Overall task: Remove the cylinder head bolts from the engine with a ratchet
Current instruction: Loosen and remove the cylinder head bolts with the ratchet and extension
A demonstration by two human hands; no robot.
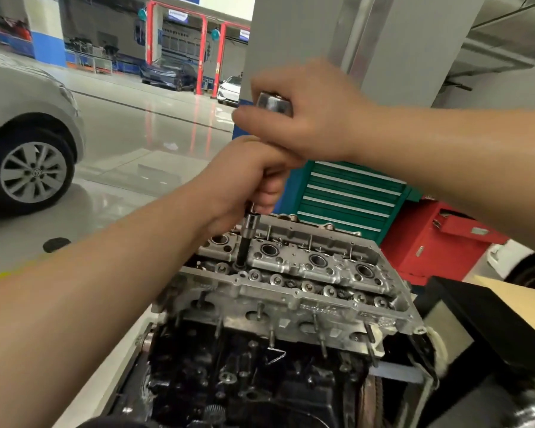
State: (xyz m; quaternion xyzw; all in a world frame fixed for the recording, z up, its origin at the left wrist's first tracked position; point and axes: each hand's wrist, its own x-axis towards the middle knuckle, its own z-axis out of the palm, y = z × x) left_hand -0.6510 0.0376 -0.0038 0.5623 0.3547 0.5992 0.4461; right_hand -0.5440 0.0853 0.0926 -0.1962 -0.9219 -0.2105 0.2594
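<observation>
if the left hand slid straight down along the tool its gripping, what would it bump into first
Most likely the socket just under the left hand, where the extension bar thickens. Below that, the bar runs down into a bolt hole in the cylinder head. The gap between fist and socket looks very small.

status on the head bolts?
Left hand grips extension, socket down in cylinder head. Right hand grips ratchet up top. Nothing blocking.
</observation>
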